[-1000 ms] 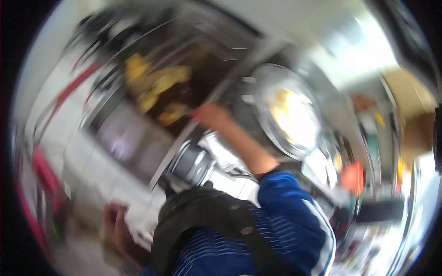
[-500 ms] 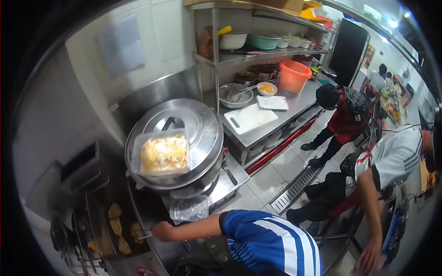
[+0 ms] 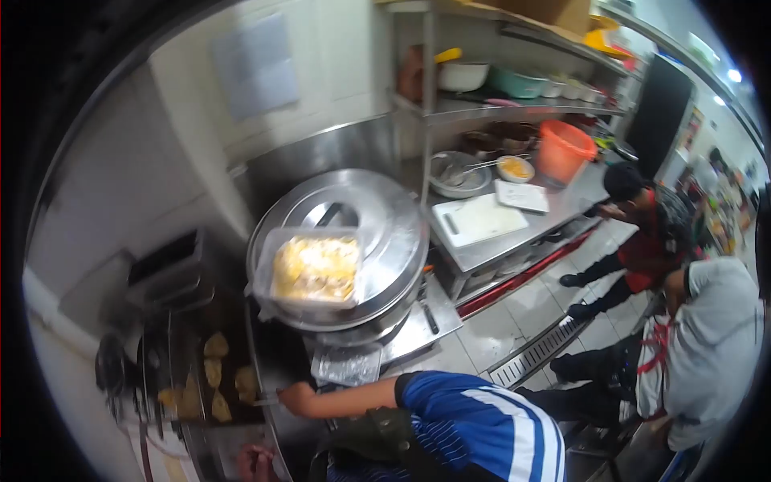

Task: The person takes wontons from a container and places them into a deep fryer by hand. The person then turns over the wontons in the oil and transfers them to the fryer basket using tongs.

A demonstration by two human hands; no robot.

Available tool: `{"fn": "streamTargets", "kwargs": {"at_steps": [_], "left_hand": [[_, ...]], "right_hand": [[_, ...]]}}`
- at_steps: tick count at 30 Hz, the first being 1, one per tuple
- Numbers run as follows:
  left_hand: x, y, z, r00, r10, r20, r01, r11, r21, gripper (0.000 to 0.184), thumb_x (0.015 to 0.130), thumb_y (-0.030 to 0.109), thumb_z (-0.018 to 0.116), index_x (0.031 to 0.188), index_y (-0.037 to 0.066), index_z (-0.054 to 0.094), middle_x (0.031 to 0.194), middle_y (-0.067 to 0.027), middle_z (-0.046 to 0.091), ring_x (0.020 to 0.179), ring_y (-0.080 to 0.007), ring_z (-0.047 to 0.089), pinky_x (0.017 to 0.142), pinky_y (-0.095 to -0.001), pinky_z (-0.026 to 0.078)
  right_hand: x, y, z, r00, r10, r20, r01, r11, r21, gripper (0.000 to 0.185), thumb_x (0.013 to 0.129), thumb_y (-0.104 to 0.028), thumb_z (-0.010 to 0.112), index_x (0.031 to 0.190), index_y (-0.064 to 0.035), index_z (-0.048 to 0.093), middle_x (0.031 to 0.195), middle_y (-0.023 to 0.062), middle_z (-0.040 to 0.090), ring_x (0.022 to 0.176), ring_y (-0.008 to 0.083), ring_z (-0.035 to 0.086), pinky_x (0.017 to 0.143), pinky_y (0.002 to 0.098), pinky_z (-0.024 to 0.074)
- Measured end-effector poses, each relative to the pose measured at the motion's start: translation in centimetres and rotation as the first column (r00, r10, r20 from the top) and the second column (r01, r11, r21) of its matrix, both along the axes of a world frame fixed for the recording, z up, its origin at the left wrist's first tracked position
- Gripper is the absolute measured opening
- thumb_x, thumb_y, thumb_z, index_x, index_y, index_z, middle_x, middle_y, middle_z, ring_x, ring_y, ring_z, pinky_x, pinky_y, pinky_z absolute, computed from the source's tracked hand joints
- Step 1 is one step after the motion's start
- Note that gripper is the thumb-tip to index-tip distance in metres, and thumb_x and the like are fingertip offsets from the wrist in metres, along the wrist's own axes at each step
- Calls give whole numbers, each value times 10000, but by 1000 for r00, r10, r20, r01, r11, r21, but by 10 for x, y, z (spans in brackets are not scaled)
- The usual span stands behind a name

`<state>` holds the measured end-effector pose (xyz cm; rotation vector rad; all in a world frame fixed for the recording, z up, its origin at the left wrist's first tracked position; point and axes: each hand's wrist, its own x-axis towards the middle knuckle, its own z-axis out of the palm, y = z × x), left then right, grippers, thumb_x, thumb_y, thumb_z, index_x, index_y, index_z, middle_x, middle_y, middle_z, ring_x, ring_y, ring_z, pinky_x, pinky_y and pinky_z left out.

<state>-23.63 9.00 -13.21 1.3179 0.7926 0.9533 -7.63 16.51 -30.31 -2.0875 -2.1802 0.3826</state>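
Observation:
My right hand, at the end of an arm in a blue sleeve with white stripes, is closed around a thin metal-looking utensil. The utensil's tip reaches over the edge of a dark fryer, beside a golden piece of food. Several more golden pieces lie in the fryer, some in a row. Low in the picture, my left hand has curled fingers near the fryer's front edge; what they hold, if anything, is hidden.
A large lidded pot carries a plastic container of yellow and white food. A clear tray and a knife lie beside it. Shelving with bowls stands behind. Two co-workers are at the right.
The whole view has swung, so the scene sits farther right. The co-worker in the white shirt has turned and the dangling arm has drawn in. My right hand stays by the fryer.

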Motion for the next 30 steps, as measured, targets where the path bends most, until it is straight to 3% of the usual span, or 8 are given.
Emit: {"fn": "streamTargets", "kwargs": {"at_steps": [4,6,9,12,14,18,21,30], "left_hand": [[1,-18,22,991,131,-35,-129,991,39,55,750,38,527,784,1,504,733,-56,503,709,-133,501,689,-265,420],[-5,-21,25,986,158,48,-160,987,30,65,741,23,536,796,2,509,722,-52,504,690,-130,501,709,-283,438],[-25,-24,21,972,223,70,-222,975,-13,105,742,62,555,817,-2,517,732,-49,516,700,-131,515,705,-280,437],[-37,-24,25,967,248,57,-250,968,24,117,751,73,555,838,2,524,742,-50,521,716,-122,513,701,-263,424],[-49,-26,21,966,260,16,-260,966,-4,153,768,132,563,833,6,506,745,-58,514,729,-140,495,738,-278,396],[-61,-32,25,941,325,97,-321,946,-52,139,761,135,571,800,11,523,755,-51,525,744,-140,506,744,-272,396],[-75,-36,21,950,265,166,-256,964,-76,82,774,48,553,848,27,527,824,-30,514,782,-102,491,727,-226,384],[-109,-65,13,850,491,190,-507,861,43,137,739,135,574,791,27,507,712,-47,494,699,-145,479,716,-294,410]], "right_hand": [[6,-5,12,996,34,-80,-31,999,35,240,741,-107,529,975,-106,580,719,94,638,669,239,641,496,390,495],[13,-3,25,940,-71,-333,59,997,-47,141,739,-185,565,808,-83,633,737,106,635,706,281,624,594,371,495],[30,5,15,587,-174,-790,-35,970,-240,204,768,-236,606,870,-61,633,645,40,591,557,185,568,498,294,445],[49,3,27,139,-592,-794,-254,753,-606,276,758,-247,655,970,-71,631,588,-10,533,459,60,447,423,221,371],[55,-13,88,289,-539,-791,-118,800,-588,327,716,-309,676,927,-61,646,576,8,535,478,80,483,439,226,391],[65,-18,134,688,-27,-725,-44,996,-79,481,706,-283,685,1073,1,557,776,144,633,695,181,606,660,288,456],[42,-8,196,771,157,-618,-134,987,84,453,701,-292,660,1067,-43,567,875,189,610,818,311,603,705,326,461],[-134,83,223,941,336,-46,-331,940,84,186,721,-158,573,859,-51,636,864,142,630,809,261,624,685,346,492]]}}
